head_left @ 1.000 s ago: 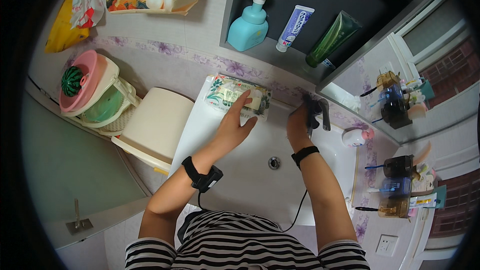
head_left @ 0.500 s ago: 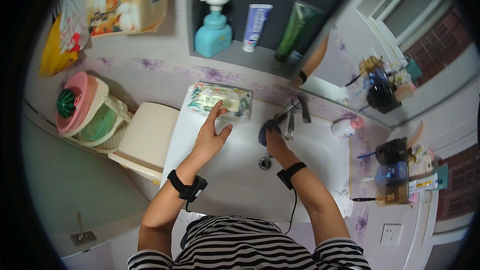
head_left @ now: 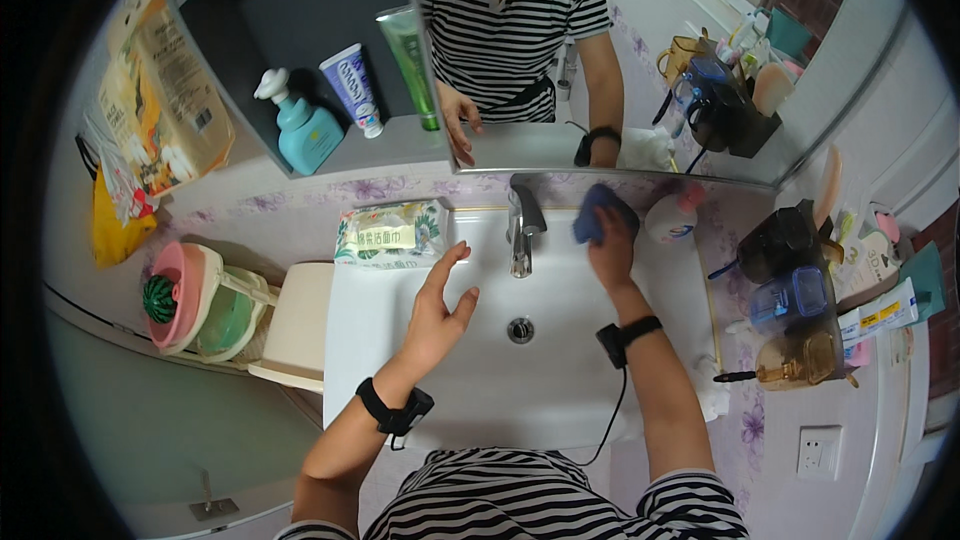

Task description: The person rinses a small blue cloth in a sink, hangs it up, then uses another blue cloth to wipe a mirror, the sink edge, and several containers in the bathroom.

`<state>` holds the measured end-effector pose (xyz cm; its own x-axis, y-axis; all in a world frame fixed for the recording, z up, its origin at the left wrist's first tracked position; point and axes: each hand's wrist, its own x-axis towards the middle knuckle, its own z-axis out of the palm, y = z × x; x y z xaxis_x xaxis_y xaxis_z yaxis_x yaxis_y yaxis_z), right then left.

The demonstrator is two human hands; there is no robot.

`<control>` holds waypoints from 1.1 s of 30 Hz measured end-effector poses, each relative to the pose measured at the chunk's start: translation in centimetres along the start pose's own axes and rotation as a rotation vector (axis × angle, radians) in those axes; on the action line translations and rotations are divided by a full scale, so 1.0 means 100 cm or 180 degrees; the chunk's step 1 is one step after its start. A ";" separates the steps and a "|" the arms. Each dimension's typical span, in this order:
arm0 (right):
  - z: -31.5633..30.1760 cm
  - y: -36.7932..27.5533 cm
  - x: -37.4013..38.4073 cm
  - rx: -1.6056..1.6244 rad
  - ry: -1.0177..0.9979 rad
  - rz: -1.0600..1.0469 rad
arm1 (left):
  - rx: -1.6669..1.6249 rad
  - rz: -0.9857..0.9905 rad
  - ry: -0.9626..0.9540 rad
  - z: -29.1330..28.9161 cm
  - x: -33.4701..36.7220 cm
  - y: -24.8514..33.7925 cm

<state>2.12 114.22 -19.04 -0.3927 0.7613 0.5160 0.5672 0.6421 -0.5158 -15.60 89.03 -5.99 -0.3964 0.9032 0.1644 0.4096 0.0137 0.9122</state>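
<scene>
My right hand [head_left: 612,250] grips a blue cloth [head_left: 604,212] on the back ledge of the white sink [head_left: 460,380], between the chrome faucet [head_left: 521,230] and a white bottle with a pink top [head_left: 675,212]. Over the left part of the basin hovers my left hand [head_left: 437,308], fingers apart and holding nothing. Closest to it is a floral soft pack of tissues [head_left: 392,234] on the sink's back left corner. Below the faucet sits the round drain [head_left: 520,330].
An open cabinet shelf [head_left: 395,143] carries a teal pump bottle [head_left: 305,132] and two tubes, beside a mirror [head_left: 560,155]. Cups and brushes in a wall holder [head_left: 795,300] line the right. Basins on a rack [head_left: 205,305] and a cream bin [head_left: 300,325] stand left.
My right hand has carried the blue cloth from the faucet's left side to the ledge on its right. The view has turned, bringing more mirror into sight. My left hand remains open.
</scene>
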 end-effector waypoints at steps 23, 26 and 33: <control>0.059 0.011 -0.044 -0.0569 -0.1090 0.0096 | 0.0012 0.0022 -0.0476 0.090 0.016 0.005; 0.058 0.007 -0.047 -0.0232 -0.0998 -0.0346 | 0.0029 0.0137 -0.0543 0.103 0.024 0.007; 0.019 0.072 -0.034 0.0192 -0.0401 -0.0305 | -0.0346 -0.0512 -0.1174 0.177 0.078 0.005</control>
<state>6.19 116.40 -25.82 -0.5327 0.6991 0.4770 0.4798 0.7137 -0.5103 -3.95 103.66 -10.88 -0.1194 0.9866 -0.1108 0.2694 0.1396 0.9529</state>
